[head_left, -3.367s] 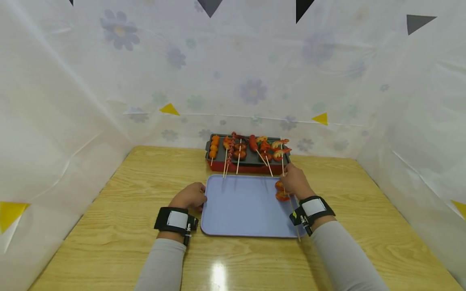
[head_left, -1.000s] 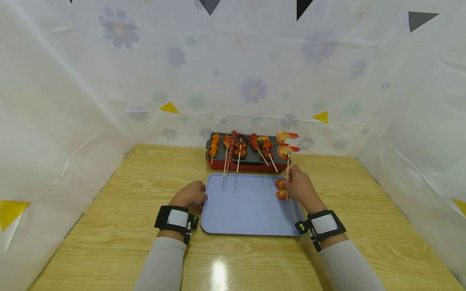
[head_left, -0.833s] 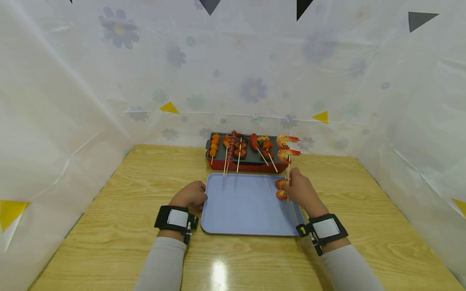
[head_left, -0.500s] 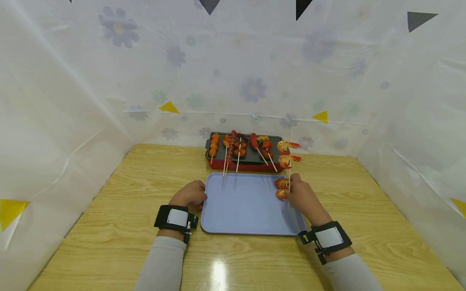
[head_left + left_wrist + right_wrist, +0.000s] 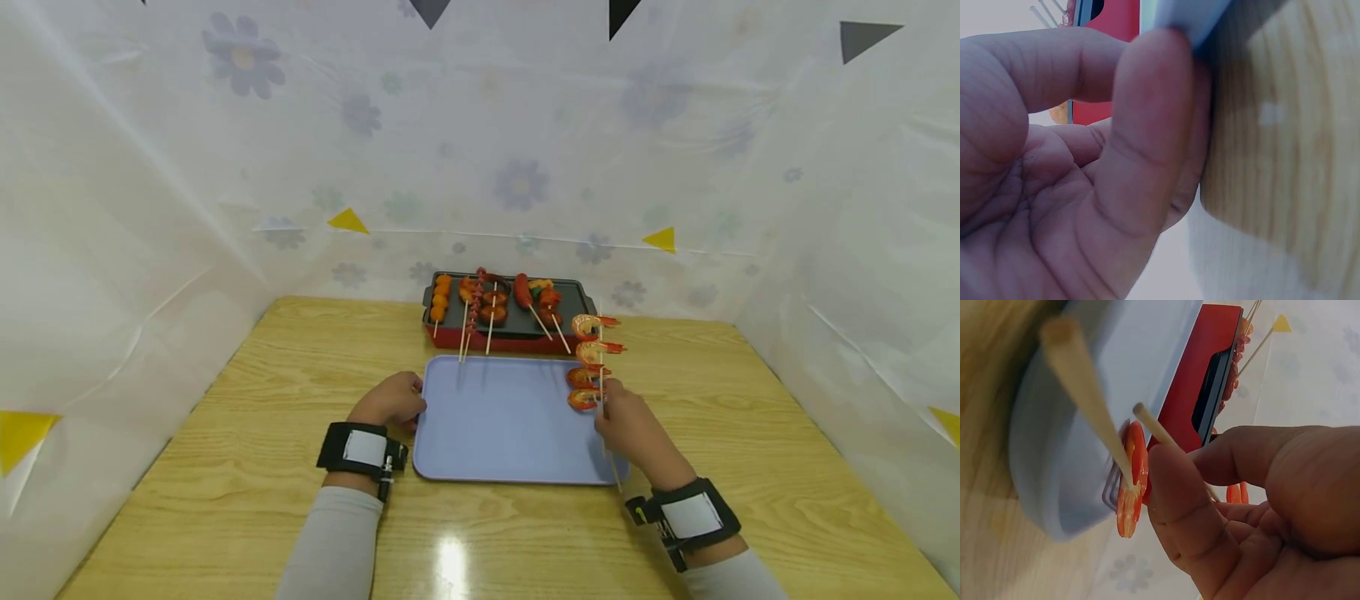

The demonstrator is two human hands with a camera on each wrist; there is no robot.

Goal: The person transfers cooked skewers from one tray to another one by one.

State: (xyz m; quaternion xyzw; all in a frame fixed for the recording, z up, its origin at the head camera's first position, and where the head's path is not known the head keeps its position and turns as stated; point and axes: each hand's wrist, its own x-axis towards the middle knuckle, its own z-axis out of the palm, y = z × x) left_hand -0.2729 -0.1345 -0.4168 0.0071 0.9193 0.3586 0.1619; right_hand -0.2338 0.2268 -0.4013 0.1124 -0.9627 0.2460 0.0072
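our right hand [image 5: 628, 425] pinches the stick of a shrimp skewer [image 5: 596, 337], holding it above the right edge of the blue tray [image 5: 495, 425], just over another shrimp skewer [image 5: 583, 389] lying there. our left hand [image 5: 390, 402] curls round the tray's left rim on the bench [image 5: 247, 417].

A makeshift recording booth: floral plastic sheeting [image 5: 225, 167] (with paper pennants) walls in a wooden table [image 5: 225, 467]

left hand [image 5: 392, 402] curled, right hand [image 5: 633, 429] pinching
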